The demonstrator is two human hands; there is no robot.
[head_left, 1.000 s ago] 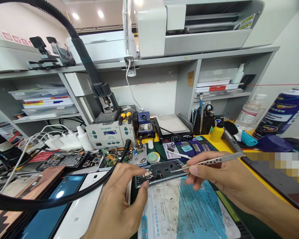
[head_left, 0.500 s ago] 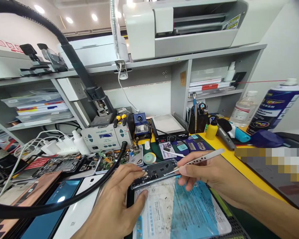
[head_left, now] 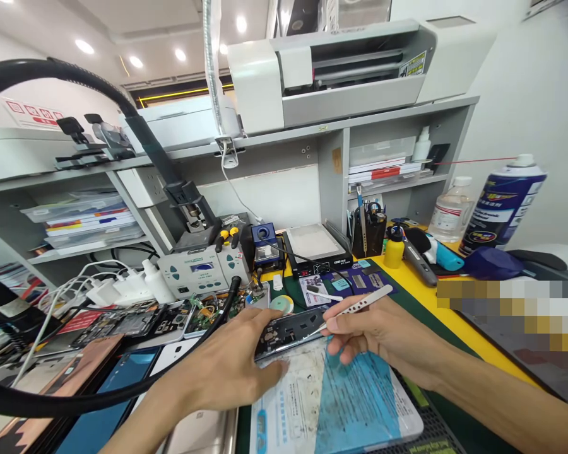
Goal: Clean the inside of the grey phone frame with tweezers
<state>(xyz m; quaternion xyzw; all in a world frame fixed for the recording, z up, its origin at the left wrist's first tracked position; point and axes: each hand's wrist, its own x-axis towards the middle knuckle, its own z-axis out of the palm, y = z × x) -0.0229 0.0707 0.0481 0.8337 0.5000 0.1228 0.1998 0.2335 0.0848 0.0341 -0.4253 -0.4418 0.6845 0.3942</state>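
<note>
Head view looks down on a crowded repair tabletop point(head_left: 421, 280), where an opened phone frame point(head_left: 291, 329) lies near the middle, its near edge resting on a blue and white sheet point(head_left: 341, 397). Left hand point(head_left: 231, 369) presses down on the left end of the phone frame, fingers spread flat over it rather than curled round it, so this grip is a hold-down and not a clench. Right hand point(head_left: 383, 334) pinches a pair of silver tweezers point(head_left: 353, 309) between thumb and fingers; the tips point left and down into the frame's open interior, though whether they touch a part or carry anything is too small to tell.

Judging by this pose, the step in hand is fine picking work inside the phone frame, with 1 hand steadying and the other probing. A next move would call for a steady left hand so the frame cannot slide on the sheet, and a light, precise close of the tweezers on a very small part.

Just to the left lie other dismantled phones point(head_left: 132, 321) and a black hose point(head_left: 99, 394) curving across them. Farther back stand a soldering station point(head_left: 201, 271), a yellow bottle point(head_left: 394, 251) and, at far right, a blue spray can point(head_left: 502, 205)
</note>
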